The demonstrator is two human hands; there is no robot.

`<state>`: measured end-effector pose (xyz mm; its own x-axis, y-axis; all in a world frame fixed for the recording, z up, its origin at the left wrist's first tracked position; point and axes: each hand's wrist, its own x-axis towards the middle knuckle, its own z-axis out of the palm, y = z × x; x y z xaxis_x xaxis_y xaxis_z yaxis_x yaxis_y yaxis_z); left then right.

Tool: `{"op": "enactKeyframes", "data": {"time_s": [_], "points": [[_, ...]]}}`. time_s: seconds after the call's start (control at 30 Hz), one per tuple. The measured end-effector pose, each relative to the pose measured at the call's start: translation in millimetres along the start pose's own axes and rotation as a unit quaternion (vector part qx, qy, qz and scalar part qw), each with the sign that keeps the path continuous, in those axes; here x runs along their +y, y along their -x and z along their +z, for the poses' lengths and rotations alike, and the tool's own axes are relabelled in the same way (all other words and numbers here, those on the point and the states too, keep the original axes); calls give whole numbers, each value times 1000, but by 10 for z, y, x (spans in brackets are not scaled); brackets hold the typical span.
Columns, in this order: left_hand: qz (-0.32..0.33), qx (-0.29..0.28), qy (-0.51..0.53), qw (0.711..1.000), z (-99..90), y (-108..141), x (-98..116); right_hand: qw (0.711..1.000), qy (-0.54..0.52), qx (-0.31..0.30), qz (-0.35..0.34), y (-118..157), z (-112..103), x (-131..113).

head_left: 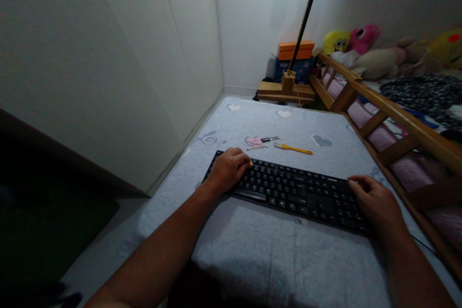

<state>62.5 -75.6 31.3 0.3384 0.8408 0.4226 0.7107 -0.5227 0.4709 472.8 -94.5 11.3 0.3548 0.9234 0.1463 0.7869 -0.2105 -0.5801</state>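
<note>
A black keyboard (288, 190) lies slightly slanted on a pale blue cloth with heart prints (249, 245). Over its left end, my left hand (229, 169) is closed, with a small yellowish item (250, 163) at its fingertips, too small to name. My right hand (375, 199) rests at the keyboard's right end, its thumb and fingers bent around that edge. Beyond the keyboard lie a yellow-handled brush (298, 149), a dark-gripped tool with metal tips (267, 140) and several thin white swabs (257, 147).
A wooden bed rail (393, 110) runs along the right, with plush toys behind it. White cabinet doors (144, 57) stand left. At the back are a wooden stand (287, 87) with a dark pole and an orange box (296, 50). A cable (424, 244) trails right.
</note>
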Motion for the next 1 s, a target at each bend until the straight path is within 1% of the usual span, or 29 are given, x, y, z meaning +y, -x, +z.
{"op": "enactKeyframes", "data": {"time_s": [0.1,0.27,0.57,0.83,1.0], "points": [[-2,-21,-5,1000,12,-21,29,1000,-1,6,-11,-2,12,20],[-11,-48,-34,998,7,-35,4,1000,-1,8,0,-10,21,30],[-51,-37,-77,995,-72,4,-99,1000,-6,3,18,8,5,-14],[-67,-19,-71,995,-133,47,-200,1000,-4,-5,12,-10,11,31],[-79,-13,-82,993,-165,69,-265,1000,-8,7,-1,-14,22,52]]}}
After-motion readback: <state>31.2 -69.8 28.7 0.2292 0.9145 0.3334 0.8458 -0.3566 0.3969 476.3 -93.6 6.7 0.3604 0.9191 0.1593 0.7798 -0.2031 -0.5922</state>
